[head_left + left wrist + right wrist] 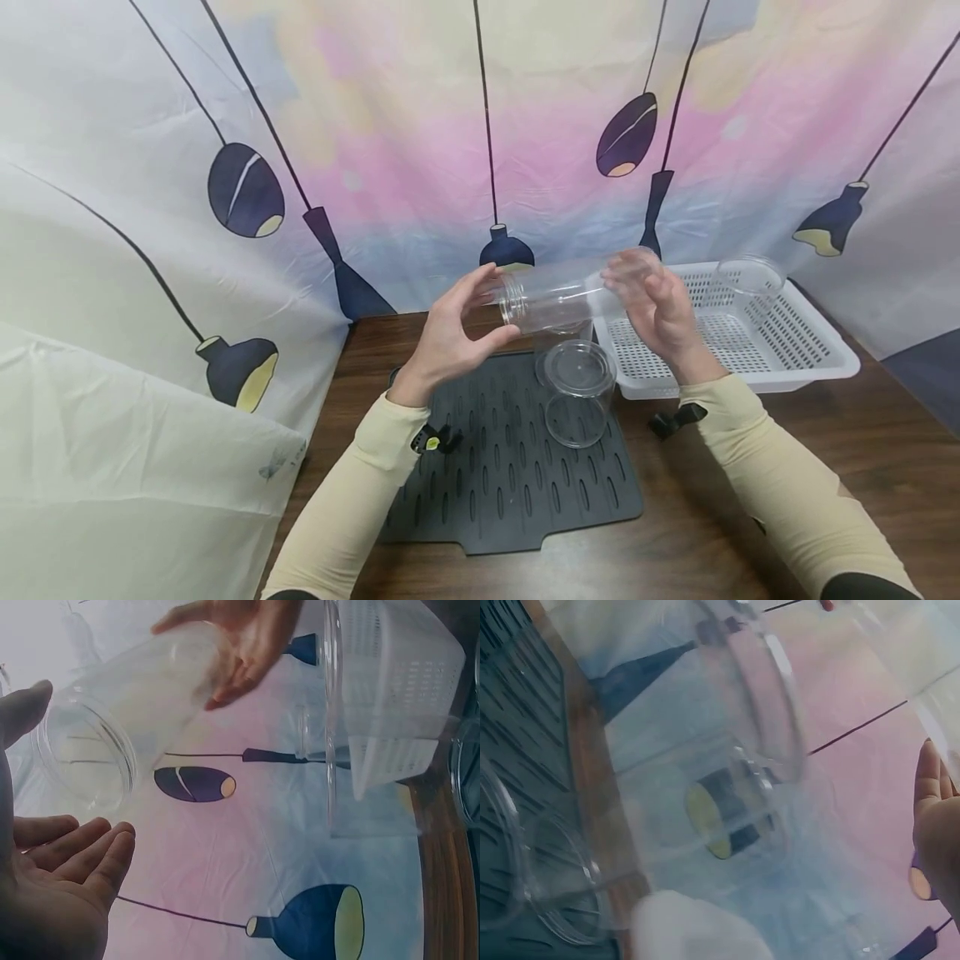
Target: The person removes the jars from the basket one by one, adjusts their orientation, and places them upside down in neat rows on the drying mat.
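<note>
A clear plastic jar (555,296) with a threaded mouth is held lengthwise in the air above a dark mat. My right hand (660,308) grips its base end, with the thumb and fingers on opposite sides. Around the mouth end, my left hand (457,329) has thumb and fingers spread. In the left wrist view, the left fingers (90,859) lie close to the jar's rim (86,757); contact is hard to tell. Below the held jar, a clear container (577,396) stands on the drying mat (510,467), with another clear container (562,337) behind it.
A white perforated basket (817,350) stands on the right of the wooden table (720,517), with a clear round container (750,275) in it. A patterned curtain (420,167) hangs right behind the table.
</note>
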`<state>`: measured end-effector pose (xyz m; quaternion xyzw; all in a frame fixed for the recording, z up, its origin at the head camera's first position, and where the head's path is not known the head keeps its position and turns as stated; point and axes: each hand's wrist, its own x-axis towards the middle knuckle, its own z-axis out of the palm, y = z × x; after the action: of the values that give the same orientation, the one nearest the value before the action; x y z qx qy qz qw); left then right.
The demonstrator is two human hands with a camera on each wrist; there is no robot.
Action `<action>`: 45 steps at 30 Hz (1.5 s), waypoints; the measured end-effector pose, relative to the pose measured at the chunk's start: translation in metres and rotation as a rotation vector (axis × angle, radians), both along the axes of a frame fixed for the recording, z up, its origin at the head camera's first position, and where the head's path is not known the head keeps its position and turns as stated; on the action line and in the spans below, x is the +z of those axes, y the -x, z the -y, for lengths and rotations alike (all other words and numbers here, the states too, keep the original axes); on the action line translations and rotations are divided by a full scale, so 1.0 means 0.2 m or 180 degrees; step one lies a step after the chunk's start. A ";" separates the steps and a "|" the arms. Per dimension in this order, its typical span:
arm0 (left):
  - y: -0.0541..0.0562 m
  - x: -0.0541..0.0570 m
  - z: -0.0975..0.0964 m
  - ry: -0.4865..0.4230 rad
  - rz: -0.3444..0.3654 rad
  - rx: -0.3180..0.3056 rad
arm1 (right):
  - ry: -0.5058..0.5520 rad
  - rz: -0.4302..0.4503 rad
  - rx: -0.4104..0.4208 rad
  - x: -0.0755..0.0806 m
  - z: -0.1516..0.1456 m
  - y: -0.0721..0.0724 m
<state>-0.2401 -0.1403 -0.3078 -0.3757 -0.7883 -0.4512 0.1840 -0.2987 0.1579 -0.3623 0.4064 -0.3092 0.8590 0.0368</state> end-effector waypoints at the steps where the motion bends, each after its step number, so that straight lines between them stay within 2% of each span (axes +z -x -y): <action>1: 0.00 0.00 0.01 0.0031 0.0009 0.0009 | 0.0008 0.0025 -0.0027 0.02 -0.01 0.00; 5: 0.01 -0.01 0.05 0.0214 0.0025 0.0075 | 0.0038 0.0035 -0.0070 0.07 -0.03 -0.02; 10: 0.02 -0.05 0.12 0.0604 0.0078 0.0287 | -0.0073 -0.0130 -0.0208 0.12 -0.06 -0.05; 15: 0.03 -0.11 0.18 0.1059 0.0379 0.0533 | -0.0343 -0.0220 -0.0479 0.19 -0.09 -0.10; 18: 0.05 -0.16 0.22 0.1340 0.0586 0.0670 | -0.0459 -0.0190 -0.0500 0.22 -0.09 -0.14; 21: 0.06 -0.20 0.25 0.1536 0.0728 0.0734 | -0.0537 -0.0277 -0.0486 0.26 -0.09 -0.17; 26: 0.08 -0.27 0.29 0.1709 0.0856 0.0740 | -0.0748 -0.0509 -0.0612 0.29 -0.08 -0.21; 31: 0.10 -0.37 0.34 0.1842 0.0884 0.0721 | -0.1211 -0.0688 -0.0924 0.31 -0.08 -0.27; 37: 0.10 -0.46 0.36 0.2075 0.0951 0.0764 | -0.1539 -0.1116 -0.1051 0.33 -0.07 -0.32; 42: 0.09 -0.53 0.36 0.2298 0.1028 0.0799 | -0.1896 -0.1437 -0.1287 0.34 -0.05 -0.35; 45: 0.08 -0.57 0.36 0.2390 0.1049 0.0823 | -0.1988 -0.1631 -0.1286 0.34 -0.04 -0.36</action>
<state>-0.2556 -0.2118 -0.4213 -0.2376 -0.9573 -0.1602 -0.0389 -0.2260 0.1661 -0.2950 0.5291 -0.6077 0.5717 0.1547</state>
